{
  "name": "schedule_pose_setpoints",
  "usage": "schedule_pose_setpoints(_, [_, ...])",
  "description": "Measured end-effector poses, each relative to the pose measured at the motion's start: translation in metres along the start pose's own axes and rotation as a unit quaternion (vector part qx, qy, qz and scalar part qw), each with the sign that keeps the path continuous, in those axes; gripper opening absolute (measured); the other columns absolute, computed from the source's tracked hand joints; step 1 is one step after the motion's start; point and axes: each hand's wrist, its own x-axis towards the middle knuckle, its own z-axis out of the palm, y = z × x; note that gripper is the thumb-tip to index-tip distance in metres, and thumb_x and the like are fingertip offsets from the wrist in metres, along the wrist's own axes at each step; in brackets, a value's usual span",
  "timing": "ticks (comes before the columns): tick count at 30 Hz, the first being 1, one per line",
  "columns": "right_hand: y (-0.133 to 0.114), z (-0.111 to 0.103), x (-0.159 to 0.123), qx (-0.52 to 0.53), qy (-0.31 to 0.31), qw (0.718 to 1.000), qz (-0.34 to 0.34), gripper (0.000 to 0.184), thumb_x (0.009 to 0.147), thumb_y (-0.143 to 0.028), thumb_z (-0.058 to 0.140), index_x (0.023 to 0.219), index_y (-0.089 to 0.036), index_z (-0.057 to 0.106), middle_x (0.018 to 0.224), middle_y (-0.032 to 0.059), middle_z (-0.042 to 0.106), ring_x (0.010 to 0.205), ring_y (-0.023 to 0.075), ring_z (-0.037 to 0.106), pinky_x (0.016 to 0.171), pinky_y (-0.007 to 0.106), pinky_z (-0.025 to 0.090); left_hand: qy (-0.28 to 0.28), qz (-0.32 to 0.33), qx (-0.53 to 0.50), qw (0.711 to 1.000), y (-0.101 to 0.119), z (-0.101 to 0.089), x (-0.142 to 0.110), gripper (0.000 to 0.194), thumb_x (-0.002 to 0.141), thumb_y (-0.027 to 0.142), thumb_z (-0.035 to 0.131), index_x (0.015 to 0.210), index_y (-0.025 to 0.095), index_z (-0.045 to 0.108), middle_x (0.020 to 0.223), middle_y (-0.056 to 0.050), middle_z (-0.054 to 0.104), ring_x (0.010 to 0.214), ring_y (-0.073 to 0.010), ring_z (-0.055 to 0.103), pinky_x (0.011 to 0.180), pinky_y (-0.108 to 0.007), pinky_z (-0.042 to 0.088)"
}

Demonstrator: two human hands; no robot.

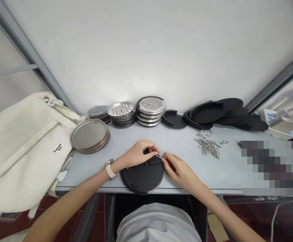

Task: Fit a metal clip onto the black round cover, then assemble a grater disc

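A round black plastic disc (141, 176) lies near the table's front edge, with a rectangular recess in its upper right part and a small oval slot low on it. My left hand (142, 154) rests over the disc's upper part, thumb and fingers closed in a pinch. Between its tips and my right hand (174, 165) shows a small silver metal clip (158, 156), partly hidden by the fingers. The fingers of my right hand are pinched on the clip's right end, at the disc's right edge. To the right lies a pile of similar silver wire clips (208, 147).
Along the wall stand stacks of perforated metal grater discs (151, 105), plain metal discs (89, 133) and black round holders (207, 112). A cream bag (23, 144) leans at the left. White devices with cables (280, 122) sit at the far right, near a blurred-out patch.
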Motion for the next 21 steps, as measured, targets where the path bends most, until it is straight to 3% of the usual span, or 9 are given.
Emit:
schedule_pose_setpoints(10, [-0.0028,0.0047,0.011,0.01,0.014,0.999,0.035,0.022,0.095,-0.026,0.034,0.075,-0.024,0.043,0.058,-0.0036,0.049,0.05,0.0145,0.043,0.051,0.024,0.033,-0.007,0.071,0.169,0.983,0.0057,0.0014,-0.0067,0.019,0.095,0.024,0.043,0.095,0.017,0.061,0.095,-0.006,0.058,0.088,-0.0166,0.056,0.083,-0.03,0.044])
schedule_pose_setpoints(14, [-0.0031,0.0047,0.0108,0.012,0.011,0.999,0.044,0.023,0.094,-0.026,0.035,0.073,-0.024,0.042,0.058,-0.0041,0.048,0.051,0.0148,0.044,0.052,0.024,0.032,-0.002,0.087,0.208,0.974,0.0061,0.0025,-0.0073,0.021,0.092,0.035,0.05,0.095,0.017,0.059,0.094,-0.006,0.059,0.09,-0.018,0.055,0.084,-0.031,0.042])
schedule_pose_setpoints(17, [-0.0028,0.0035,0.0107,0.017,0.009,0.999,0.041,0.022,0.094,-0.024,0.033,0.074,-0.024,0.043,0.059,-0.0036,0.05,0.052,0.0151,0.046,0.053,0.024,0.033,-0.005,0.097,0.229,0.969,0.0071,0.0026,-0.0071,0.019,0.089,0.034,0.054,0.097,0.018,0.058,0.096,-0.006,0.059,0.092,-0.0194,0.055,0.087,-0.033,0.041])
schedule_pose_setpoints(21, [-0.0022,0.0015,0.0106,0.027,-0.004,0.999,0.034,0.022,0.094,-0.022,0.033,0.076,-0.024,0.045,0.061,-0.0032,0.052,0.054,0.0152,0.049,0.054,0.024,0.034,-0.013,0.097,0.238,0.966,0.0086,0.0023,-0.0067,0.034,0.081,0.043,0.062,0.101,0.017,0.056,0.097,-0.007,0.06,0.094,-0.0222,0.055,0.087,-0.036,0.04])
